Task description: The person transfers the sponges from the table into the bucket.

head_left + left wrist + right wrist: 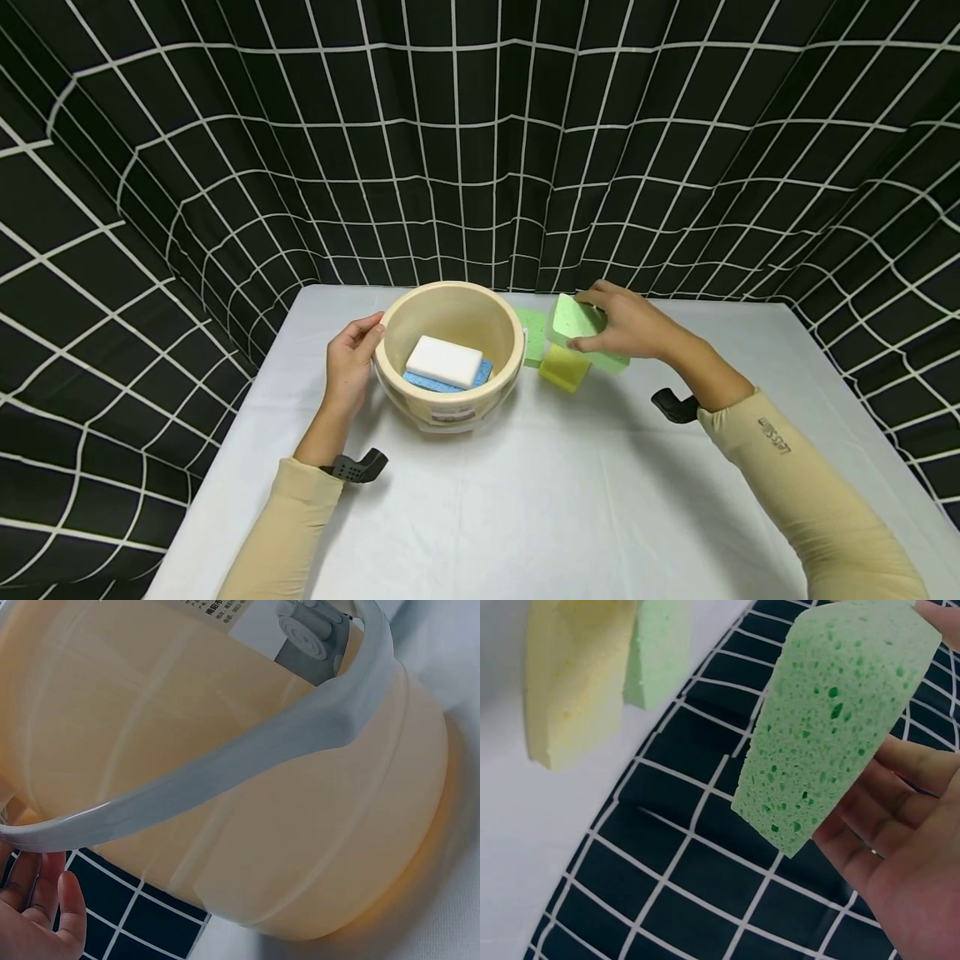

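A: What does the right side have hold of?

B: On my feed the right hand (626, 321) grips a green sponge (572, 321) between thumb and fingers, spread about as wide as the block. It looks lifted above the table (480, 517), just right of the bucket (453, 308). More green shows under that hand; I can't tell whether it's the same piece.

A: And the left?

B: I see the left hand (351, 358) at the bucket's other side, near the rim. The fingers are loose and fairly straight, touching the wall, and the wrist view shows the thumb standing apart from it.

A: What's around them?

B: Inside the bucket I have a white sponge (446, 361) lying tilted on a blue sponge (485, 372). Outside, between bucket and right hand, a yellow sponge (564, 371) stands beside a second green sponge (533, 333). From above, the held one overlaps the yellow; I can't tell whether they touch.

A: Bucket itself?

B: Upright, its pale handle (225, 766) hanging down the front across a printed label (255, 634). Behind everything I see a dark gridded curtain (472, 150).
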### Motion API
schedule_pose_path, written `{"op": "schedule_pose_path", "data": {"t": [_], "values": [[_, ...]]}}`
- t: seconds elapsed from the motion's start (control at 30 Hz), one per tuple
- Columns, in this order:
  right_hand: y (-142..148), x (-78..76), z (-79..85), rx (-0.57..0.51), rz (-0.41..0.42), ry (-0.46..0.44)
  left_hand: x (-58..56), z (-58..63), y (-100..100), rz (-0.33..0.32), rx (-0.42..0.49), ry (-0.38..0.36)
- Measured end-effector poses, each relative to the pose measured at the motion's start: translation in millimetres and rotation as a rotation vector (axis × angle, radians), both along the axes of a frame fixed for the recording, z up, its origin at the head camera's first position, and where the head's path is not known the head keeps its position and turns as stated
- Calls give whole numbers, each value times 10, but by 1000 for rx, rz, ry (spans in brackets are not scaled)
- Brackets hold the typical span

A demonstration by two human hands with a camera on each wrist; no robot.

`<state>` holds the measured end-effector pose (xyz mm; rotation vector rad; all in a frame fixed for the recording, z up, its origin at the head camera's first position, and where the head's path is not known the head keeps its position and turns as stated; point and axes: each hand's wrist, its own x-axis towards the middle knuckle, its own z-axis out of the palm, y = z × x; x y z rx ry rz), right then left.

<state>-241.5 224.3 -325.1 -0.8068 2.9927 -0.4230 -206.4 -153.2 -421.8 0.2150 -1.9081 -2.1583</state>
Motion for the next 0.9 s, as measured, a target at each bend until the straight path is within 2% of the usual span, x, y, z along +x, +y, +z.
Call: {"op": "schedule_pose_path", "data": {"t": [0.33,0.67,0.9], "values": [[-122,-19,140,10,25,-3,1,10,-3,-5,-6,-7],[-310,-99,239,-40,20,4,5,3,-3,-8,7,-12],[-436,-131,314,-35,25,-5,1,38,-15,-16,-20,-9]]}}
